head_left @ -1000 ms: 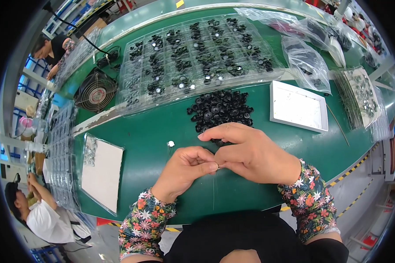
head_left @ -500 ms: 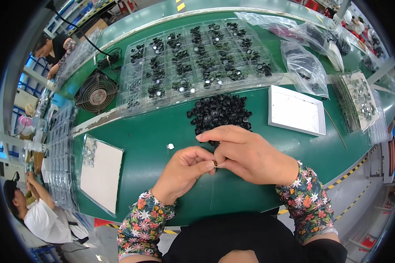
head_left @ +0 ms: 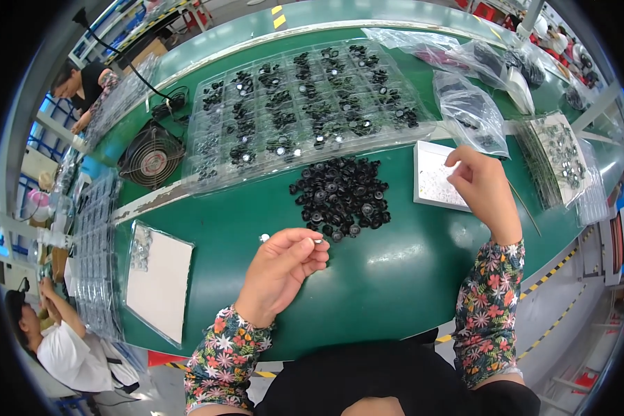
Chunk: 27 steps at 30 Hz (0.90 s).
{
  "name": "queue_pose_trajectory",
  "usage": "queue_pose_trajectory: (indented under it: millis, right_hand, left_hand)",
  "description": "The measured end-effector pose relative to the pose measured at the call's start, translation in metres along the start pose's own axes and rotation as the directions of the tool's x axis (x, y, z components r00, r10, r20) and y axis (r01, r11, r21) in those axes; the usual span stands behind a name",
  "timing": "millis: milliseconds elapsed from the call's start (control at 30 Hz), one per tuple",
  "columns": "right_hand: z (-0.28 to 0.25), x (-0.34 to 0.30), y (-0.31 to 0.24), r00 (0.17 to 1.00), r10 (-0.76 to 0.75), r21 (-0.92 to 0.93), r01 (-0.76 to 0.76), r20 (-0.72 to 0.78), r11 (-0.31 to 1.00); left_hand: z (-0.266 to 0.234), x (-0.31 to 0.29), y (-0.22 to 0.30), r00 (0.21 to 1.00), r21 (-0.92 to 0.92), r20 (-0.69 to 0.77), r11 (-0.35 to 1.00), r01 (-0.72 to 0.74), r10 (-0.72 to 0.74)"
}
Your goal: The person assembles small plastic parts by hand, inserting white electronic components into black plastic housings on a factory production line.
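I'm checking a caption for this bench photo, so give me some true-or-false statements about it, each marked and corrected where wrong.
1. The left hand pinches a small part. True.
2. The right hand touches the left hand. False: they are apart, the right one near the white box.
3. The black pile lies in the white box. False: it lies on the green table.
4. The right sleeve is flowered. True.
5. The fan stands right of the clear tray. False: it stands left.

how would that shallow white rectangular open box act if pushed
The shallow white rectangular open box would probably slide rather than tip, lying flat with low walls. Its thin, straight sides suggest something light but fairly stiff. Tiny specks inside could shift if loose.
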State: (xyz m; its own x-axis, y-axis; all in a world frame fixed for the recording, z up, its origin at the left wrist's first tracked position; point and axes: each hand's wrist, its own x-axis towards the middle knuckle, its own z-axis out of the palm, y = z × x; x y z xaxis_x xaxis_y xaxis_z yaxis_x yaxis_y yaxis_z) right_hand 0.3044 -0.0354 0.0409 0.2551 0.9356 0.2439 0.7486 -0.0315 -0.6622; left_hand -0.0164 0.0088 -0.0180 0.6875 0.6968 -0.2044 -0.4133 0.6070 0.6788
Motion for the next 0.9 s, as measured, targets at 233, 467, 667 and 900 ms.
queue_pose_trajectory:
  millis: [233, 467, 667, 900]
  right_hand:
    - [0.006, -0.001, 0.024, 0.980, -0.161, -0.440, 0.094, -0.118, 0.893]
    - [0.036, -0.009, -0.039, 0.939, -0.209, 0.099, 0.243, -0.271, 0.965]
    - [0.082, -0.036, -0.078, 0.732, -0.676, 0.121, 0.681, -0.080, 0.722]
    - [0.088, -0.037, -0.077, 0.743, -0.669, 0.050, 0.669, -0.008, 0.742]
  left_hand:
    - [0.007, 0.000, 0.001, 0.994, 0.056, -0.109, 0.998, 0.006, 0.000]
    - [0.009, -0.003, 0.003, 0.987, 0.073, -0.160, 0.996, 0.046, -0.033]
    - [0.017, -0.003, 0.003, 0.987, 0.025, -0.148, 0.998, 0.059, -0.055]
    - [0.015, -0.006, 0.002, 0.988, 0.012, -0.128, 0.996, 0.089, -0.086]
